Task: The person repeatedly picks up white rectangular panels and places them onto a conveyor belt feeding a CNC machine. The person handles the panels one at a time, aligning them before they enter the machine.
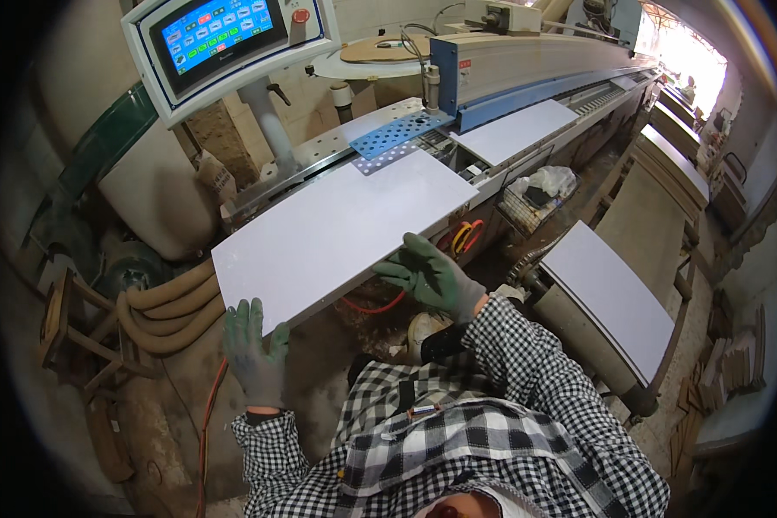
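From where I watched, the left hand point(255, 350) in its green-grey glove was spread, fingers up against the near edge of the white panel point(341, 231) at about seven o'clock of the board. The panel lay flat across the infeed of the long edge-finishing machine point(527, 65), its far end reaching the blue perforated plate point(394, 134) at one o'clock. The right hand point(432, 274) was spread too, palm and fingers resting on the near edge toward the panel's five o'clock corner.

I judged the risk to be skew: both hands only pressed on the near edge, neither gripped, so uneven pressure could have swung the board off line before the feed track. Much of the panel overhung the table toward me, so a slackened hand could have let it tip downward.

At ten o'clock of the left hand, thick tan hoses point(168, 311) curled on the floor, and an orange cable point(207, 414) ran down beside the wrist, a tripping hazard. The control screen point(220, 30) hung at twelve o'clock. Further right, another white panel point(514, 129) sat on the track ahead, a wire basket point(535, 203) stood beneath, and a stack of white boards point(609, 293) waited at three o'clock.
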`<state>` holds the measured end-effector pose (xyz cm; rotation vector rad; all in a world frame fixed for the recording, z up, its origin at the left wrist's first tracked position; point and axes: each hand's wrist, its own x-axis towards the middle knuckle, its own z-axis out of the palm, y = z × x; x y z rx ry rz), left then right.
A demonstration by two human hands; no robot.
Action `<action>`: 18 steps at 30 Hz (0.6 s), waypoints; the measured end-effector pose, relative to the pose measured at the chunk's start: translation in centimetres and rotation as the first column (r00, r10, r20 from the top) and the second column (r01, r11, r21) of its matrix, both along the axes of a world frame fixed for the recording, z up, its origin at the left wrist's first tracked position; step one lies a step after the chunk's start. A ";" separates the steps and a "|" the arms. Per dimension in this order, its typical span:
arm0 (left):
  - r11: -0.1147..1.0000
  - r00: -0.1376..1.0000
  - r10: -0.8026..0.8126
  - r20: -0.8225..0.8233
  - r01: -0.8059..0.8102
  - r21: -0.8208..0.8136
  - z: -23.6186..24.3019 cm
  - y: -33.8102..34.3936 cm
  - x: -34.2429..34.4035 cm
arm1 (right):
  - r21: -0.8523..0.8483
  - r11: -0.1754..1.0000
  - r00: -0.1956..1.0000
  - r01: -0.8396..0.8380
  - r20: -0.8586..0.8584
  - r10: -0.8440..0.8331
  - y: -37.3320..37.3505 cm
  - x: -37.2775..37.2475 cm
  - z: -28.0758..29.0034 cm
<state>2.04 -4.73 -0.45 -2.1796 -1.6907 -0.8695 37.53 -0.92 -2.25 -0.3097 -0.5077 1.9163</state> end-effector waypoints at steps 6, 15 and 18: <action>0.999 0.994 0.014 0.108 -0.008 -0.051 0.0 3.7 -0.2 | 0.181 0.893 0.775 0.412 0.446 -0.448 -4.7 8.0 0.7; 0.998 0.994 0.016 0.106 -0.010 -0.057 -0.5 4.0 -0.7 | 0.217 0.703 -0.679 0.678 0.551 0.485 -19.4 27.4 -7.9; 0.999 0.995 0.009 0.099 -0.006 -0.035 -0.3 4.0 -0.4 | 0.112 0.745 -0.705 0.657 0.441 0.555 -24.0 26.8 -10.9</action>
